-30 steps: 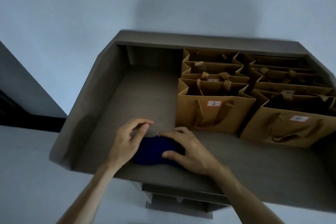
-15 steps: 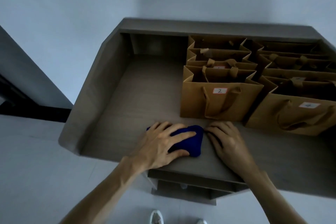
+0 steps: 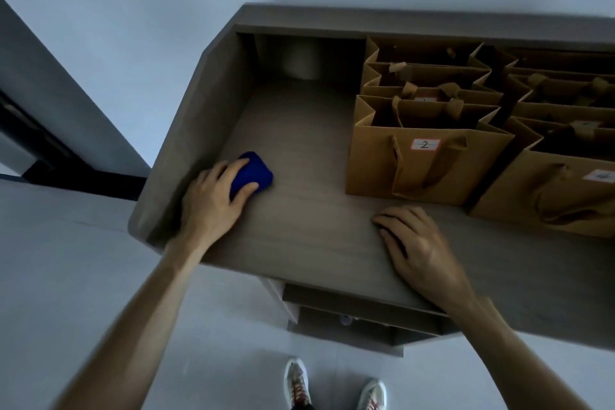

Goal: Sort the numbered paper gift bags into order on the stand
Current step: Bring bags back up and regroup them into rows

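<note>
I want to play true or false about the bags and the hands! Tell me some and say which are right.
1. The left hand rests on a dark blue cloth. True.
2. The front brown paper gift bag has a label saying 7. False: it says 2.
3. The right hand holds a bag. False: it lies flat on the grey wooden stand, holding nothing.
4. The bags stand on the stand's right side. True.

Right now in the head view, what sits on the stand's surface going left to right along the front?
left hand on blue cloth → right hand → bag 2 → bag at right edge
</note>
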